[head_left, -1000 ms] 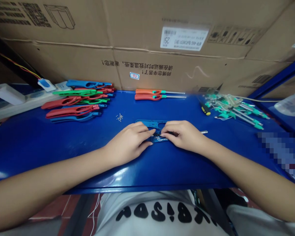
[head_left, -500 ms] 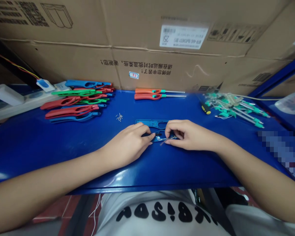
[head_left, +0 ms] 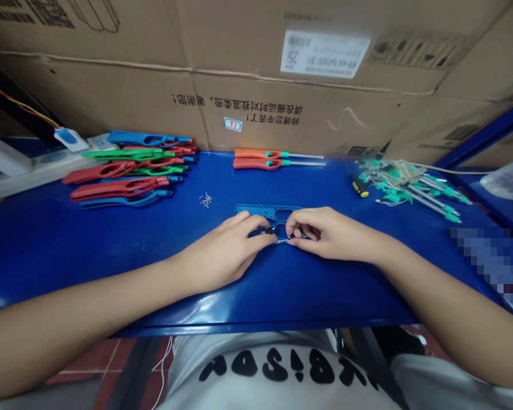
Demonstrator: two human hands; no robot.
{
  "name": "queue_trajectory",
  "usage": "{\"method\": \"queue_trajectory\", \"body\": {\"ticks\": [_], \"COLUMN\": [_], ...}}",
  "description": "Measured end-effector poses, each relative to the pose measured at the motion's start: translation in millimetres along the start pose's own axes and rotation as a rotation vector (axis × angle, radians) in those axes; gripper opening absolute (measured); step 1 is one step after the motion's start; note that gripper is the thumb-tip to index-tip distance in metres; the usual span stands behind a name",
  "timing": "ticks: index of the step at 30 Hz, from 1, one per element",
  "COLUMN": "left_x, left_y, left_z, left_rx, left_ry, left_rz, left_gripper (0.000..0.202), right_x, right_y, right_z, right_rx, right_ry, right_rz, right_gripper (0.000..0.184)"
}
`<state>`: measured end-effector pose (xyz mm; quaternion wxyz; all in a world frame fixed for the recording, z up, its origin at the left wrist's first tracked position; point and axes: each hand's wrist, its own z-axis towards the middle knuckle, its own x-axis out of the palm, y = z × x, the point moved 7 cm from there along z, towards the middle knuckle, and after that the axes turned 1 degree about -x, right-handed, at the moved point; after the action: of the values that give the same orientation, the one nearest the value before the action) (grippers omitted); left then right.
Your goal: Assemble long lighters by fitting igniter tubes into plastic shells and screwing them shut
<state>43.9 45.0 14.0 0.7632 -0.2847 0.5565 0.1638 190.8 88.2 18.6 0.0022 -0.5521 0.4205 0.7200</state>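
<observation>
In the middle of the table, my left hand is closed, thumb and fingers gripping a blue lighter shell half that they mostly cover. White wires and a small black part show in the gap between my hands. From the other side my right hand pinches the wires, with its fingertips over the shell's right part. Just behind lies another blue shell half, flat, with its inner side up and a loop-shaped opening. My right fingers overlap its right end.
Several small screws lie left of the hands. Coloured shells are piled at the left beside a power strip. Two orange-red lighters lie at the back. A screwdriver and green-tipped metal tubes are at right, before a cardboard box.
My left thumb has shifted slightly right, closer to the right hand, along the wires. The right hand stays pinched in nearly the same place. The view has tilted slightly.
</observation>
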Motion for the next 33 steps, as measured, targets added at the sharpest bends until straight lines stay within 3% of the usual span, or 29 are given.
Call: {"method": "queue_trajectory", "body": {"ticks": [15,24,33], "left_x": [-0.1,-1.4,-1.4], "left_y": [-0.8,-5.5,-3.1], "left_z": [0.2,-1.2,-0.7], "left_rx": [-0.009,0.065,0.074], "left_ry": [0.014,0.078,0.073], "left_rz": [0.007,0.198,0.159], "left_gripper": [0.033,0.037,0.037], "right_x": [-0.8,-3.7,-3.5], "right_y": [7.6,3.0,0.3], "right_z": [1.6,0.6,1.5], "right_rx": [-0.108,-0.092,-0.077], "right_ry": [-0.007,-0.037,-0.049], "right_rz": [-0.014,-0.045,-0.064], "right_gripper": [0.013,0.011,0.006]}}
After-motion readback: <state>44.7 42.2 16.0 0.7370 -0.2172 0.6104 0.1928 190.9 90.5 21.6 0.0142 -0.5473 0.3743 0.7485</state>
